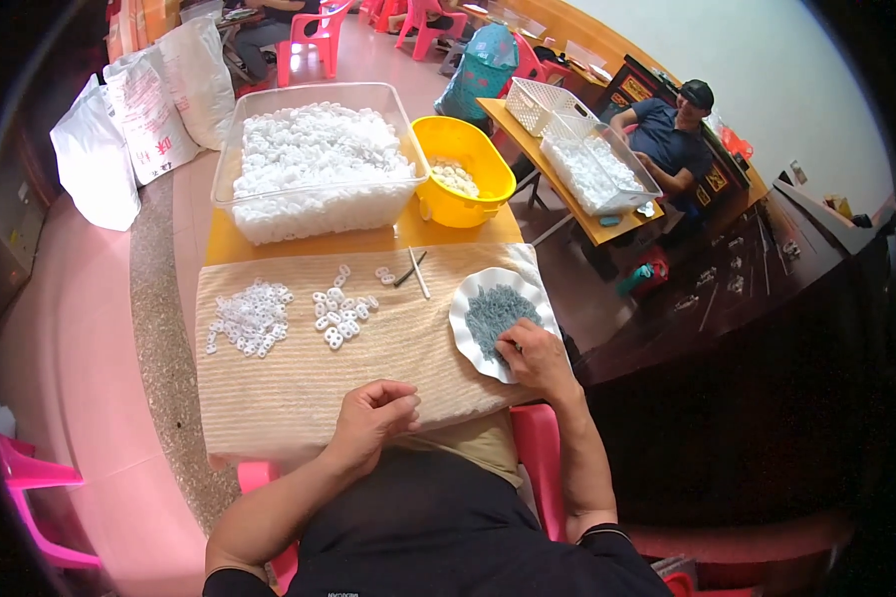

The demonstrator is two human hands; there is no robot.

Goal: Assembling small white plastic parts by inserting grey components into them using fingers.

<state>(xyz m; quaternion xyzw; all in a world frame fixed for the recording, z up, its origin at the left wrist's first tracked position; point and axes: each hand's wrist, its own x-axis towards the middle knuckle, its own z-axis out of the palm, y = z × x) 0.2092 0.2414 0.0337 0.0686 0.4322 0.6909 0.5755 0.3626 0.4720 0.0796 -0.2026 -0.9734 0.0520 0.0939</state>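
My right hand (536, 356) rests on the near rim of a white scalloped plate (465, 301), fingertips in its heap of small grey-blue pieces (495, 310). My left hand (373, 415) is curled at the near edge of the beige ribbed cloth (299, 383); whether something tiny is pinched in it I cannot tell. On the cloth lie a pile of small clear-white plastic parts (250, 316) at left and a smaller group of white ringed parts (340, 313) in the middle. Two thin sticks (414, 271) lie beyond them.
A big clear tub (231, 169) heaped with white parts stands at the table's far side, beside a yellow bowl (463, 169). White sacks (139, 114) sit on the floor at left. A person sits at another table (587, 214) to the right, with baskets. Pink chairs stand around.
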